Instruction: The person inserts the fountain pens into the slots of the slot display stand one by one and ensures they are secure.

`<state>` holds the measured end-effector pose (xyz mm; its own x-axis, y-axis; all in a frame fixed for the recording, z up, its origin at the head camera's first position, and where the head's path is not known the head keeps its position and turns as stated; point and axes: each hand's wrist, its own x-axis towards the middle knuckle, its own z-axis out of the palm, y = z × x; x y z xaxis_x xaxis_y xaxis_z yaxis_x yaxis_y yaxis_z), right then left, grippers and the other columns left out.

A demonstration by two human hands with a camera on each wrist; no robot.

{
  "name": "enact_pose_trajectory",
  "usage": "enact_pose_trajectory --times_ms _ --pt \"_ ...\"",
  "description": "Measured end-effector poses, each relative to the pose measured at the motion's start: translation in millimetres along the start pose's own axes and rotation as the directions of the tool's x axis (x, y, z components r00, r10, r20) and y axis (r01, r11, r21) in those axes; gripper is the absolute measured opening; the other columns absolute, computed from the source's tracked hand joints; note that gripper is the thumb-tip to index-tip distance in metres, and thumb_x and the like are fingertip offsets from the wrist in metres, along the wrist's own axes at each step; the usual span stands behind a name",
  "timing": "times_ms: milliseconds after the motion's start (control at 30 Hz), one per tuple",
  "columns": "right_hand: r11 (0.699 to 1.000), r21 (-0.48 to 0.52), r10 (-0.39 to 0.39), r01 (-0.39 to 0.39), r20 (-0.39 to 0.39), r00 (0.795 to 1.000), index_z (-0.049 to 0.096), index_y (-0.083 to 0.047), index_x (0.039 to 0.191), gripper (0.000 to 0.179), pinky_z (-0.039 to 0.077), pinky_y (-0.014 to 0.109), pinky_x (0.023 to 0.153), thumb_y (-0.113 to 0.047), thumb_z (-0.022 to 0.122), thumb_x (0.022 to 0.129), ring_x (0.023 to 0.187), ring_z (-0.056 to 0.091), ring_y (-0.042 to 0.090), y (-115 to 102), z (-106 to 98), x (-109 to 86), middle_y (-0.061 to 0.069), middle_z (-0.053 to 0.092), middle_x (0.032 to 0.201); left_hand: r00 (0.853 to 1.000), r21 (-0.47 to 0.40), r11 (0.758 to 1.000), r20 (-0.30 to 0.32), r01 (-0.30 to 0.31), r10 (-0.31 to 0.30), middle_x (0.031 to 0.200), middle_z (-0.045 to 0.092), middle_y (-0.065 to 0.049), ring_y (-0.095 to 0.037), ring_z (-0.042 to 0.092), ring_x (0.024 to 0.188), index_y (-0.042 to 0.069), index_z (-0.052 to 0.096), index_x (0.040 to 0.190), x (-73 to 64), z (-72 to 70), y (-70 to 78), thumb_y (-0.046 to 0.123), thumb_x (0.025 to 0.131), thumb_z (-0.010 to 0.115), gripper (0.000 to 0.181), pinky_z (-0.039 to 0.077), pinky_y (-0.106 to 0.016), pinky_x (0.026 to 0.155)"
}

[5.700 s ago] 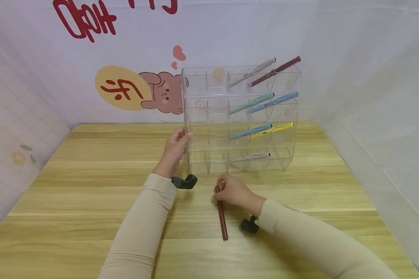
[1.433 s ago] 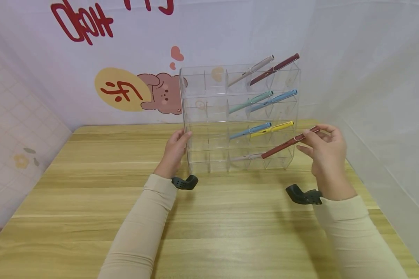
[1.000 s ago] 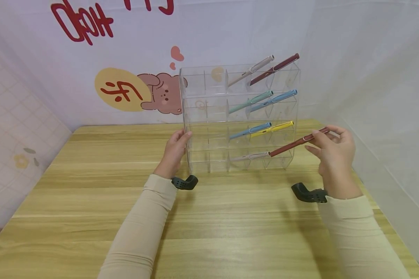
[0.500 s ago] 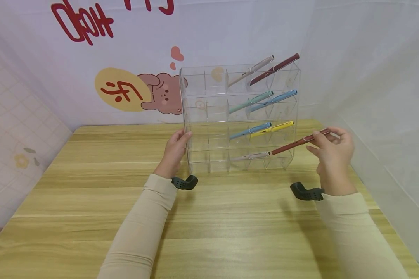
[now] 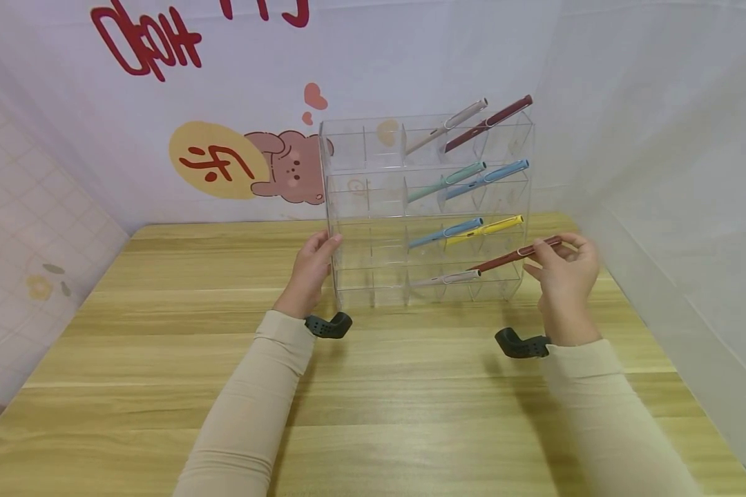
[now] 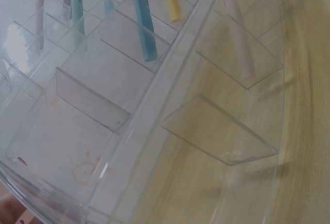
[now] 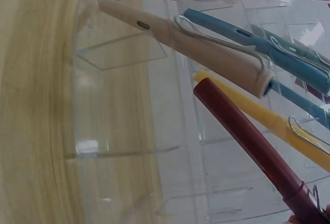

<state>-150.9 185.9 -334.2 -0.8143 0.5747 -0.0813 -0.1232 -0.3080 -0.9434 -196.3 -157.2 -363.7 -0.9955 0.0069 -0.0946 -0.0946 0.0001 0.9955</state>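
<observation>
My right hand [image 5: 568, 279] pinches a dark red fountain pen [image 5: 503, 259] by its clip end. In the head view its far end overlaps the bottom row of the clear acrylic pen rack [image 5: 388, 276], beside a pale pinkish pen [image 5: 456, 277]. The right wrist view shows the red pen [image 7: 247, 139] angled with its free end near the yellow pen [image 7: 252, 108] and the pale pen [image 7: 206, 51]. My left hand [image 5: 311, 266] grips the rack's left side, thumb on the front edge. Only a bit of that hand's fingers [image 6: 7, 208] shows in the left wrist view.
Higher rows hold a blue pen [image 5: 450, 232], a yellow pen [image 5: 485, 230], a green pen [image 5: 450, 181], a light blue pen [image 5: 488, 179], a greyish pen [image 5: 450, 125] and a maroon pen [image 5: 491, 123]. A printed cloth [image 5: 236, 90] hangs behind the wooden table [image 5: 373, 414].
Earlier the red pen lay on the table under my right hand; it was lifted to the rack's right side. Since half a second ago hand and pen have shifted left. The left hand stays put.
</observation>
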Motion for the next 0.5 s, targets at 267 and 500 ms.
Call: enact_pose_trajectory --times_ms 267,500 --pt "1.0 0.003 0.007 -0.007 -0.005 1.0 0.046 -0.012 0.111 0.035 0.056 0.024 0.058 0.003 0.066 0.086 0.071 0.065 0.013 14 5 -1.5 0.009 0.049 0.1 1.0 0.008 1.0 0.002 0.004 -0.004 0.144 0.041 -0.008 -0.022 0.037 0.134 0.008 0.039 0.144 1.0 -0.6 -0.6 0.036 0.099 0.052 0.055 0.03 -0.047 0.111" --pt "0.999 -0.033 0.009 -0.009 0.005 1.0 0.043 -0.012 0.113 0.036 0.056 0.023 0.059 0.003 0.064 0.087 0.072 0.064 0.013 24 9 -6.4 0.008 0.049 0.1 1.0 0.005 1.0 0.004 0.005 -0.005 0.145 0.04 -0.008 -0.022 0.037 0.134 0.008 0.038 0.145 1.5 -0.7 -0.9 0.037 0.099 0.052 0.056 0.03 -0.047 0.111"
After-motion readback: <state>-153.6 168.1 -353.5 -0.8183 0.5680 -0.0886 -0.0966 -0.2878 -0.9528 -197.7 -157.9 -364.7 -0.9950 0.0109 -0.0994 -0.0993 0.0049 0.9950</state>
